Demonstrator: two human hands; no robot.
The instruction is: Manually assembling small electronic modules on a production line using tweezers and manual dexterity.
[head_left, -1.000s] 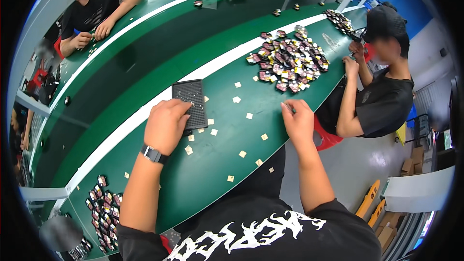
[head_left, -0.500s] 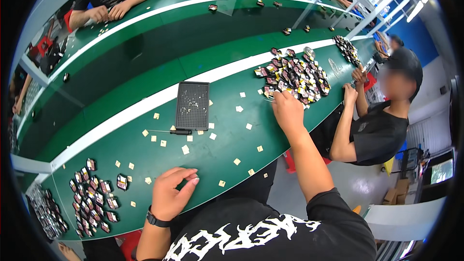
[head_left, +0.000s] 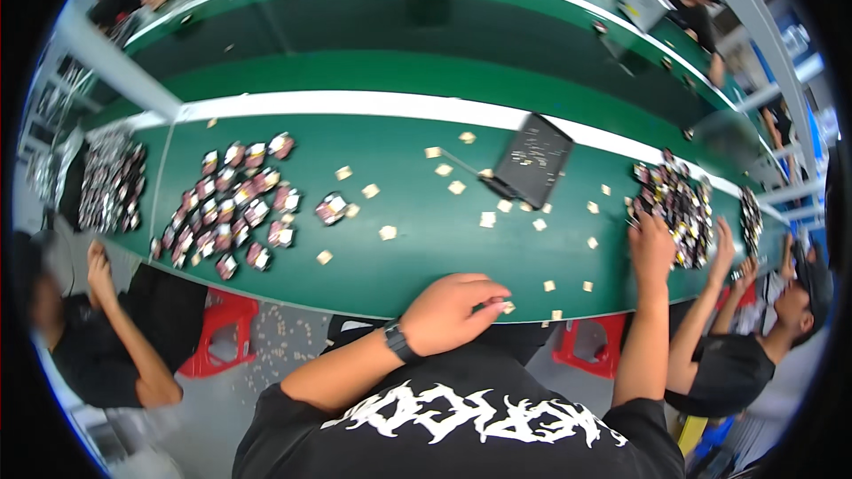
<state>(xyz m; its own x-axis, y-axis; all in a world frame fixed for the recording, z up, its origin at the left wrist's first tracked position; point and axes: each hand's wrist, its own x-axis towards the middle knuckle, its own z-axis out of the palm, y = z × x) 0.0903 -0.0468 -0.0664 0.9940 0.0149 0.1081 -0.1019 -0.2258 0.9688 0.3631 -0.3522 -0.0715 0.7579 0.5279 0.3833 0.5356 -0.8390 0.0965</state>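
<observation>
My left hand (head_left: 457, 309) hovers at the table's near edge, a dark watch on its wrist. Its fingers curve loosely, thumb and forefinger slightly apart, with nothing seen in them; a small cream square (head_left: 508, 307) lies by the thumb tip. Over at the right, my right hand (head_left: 653, 247) is closed at the near left side of a heap of small dark parts (head_left: 679, 204) with pink and white faces. Thin tweezers in its fingers barely show, blurred. A black gridded tray (head_left: 535, 160) holding tiny bits sits between the hands, farther back. By it lies a thin-shafted screwdriver (head_left: 461, 164).
Several pink-faced parts (head_left: 226, 208) are spread at left, one (head_left: 332, 208) set apart. Loose cream squares (head_left: 388, 232) dot the green table (head_left: 417, 204). Beyond a white rail (head_left: 355, 105) runs a dark belt. Co-workers sit on both sides; red stools (head_left: 220, 337) stand below.
My view has swung left, so the table and tray appear turned and the left-hand parts come nearer the middle. My right hand stays beside the heap; my left is still near the edge.
</observation>
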